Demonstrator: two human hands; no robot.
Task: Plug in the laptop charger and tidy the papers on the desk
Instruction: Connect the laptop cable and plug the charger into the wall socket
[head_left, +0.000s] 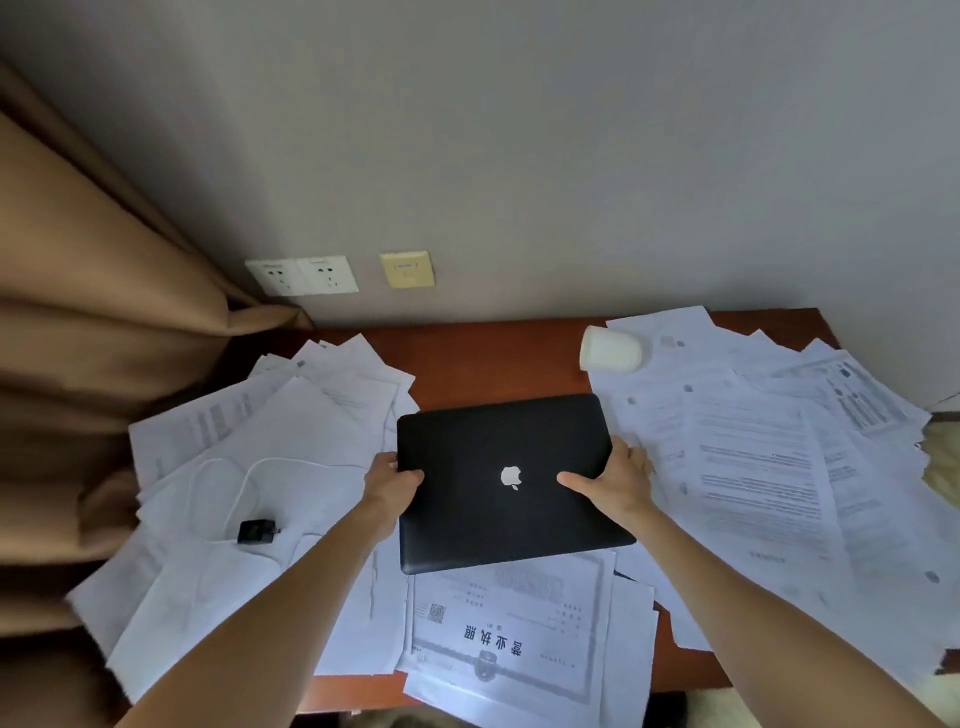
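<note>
A closed black laptop (498, 514) lies in the middle of the red-brown desk (488, 364), partly over loose papers. My left hand (392, 480) grips its left edge, thumb on the lid. My right hand (613, 480) grips its right edge, thumb on the lid near the logo. A black charger plug (256, 532) with a white cable (249, 478) lies on the left heap of papers (234, 457). More papers (769, 467) spread over the right side, and a certificate sheet (509, 639) lies at the front. White wall sockets (302, 275) sit on the wall above the desk's back left.
A brown curtain (88, 364) hangs at the left, touching the desk's back corner. A white paper cup (612, 350) lies on its side at the back right on the papers. A yellow wall plate (408, 269) is beside the sockets.
</note>
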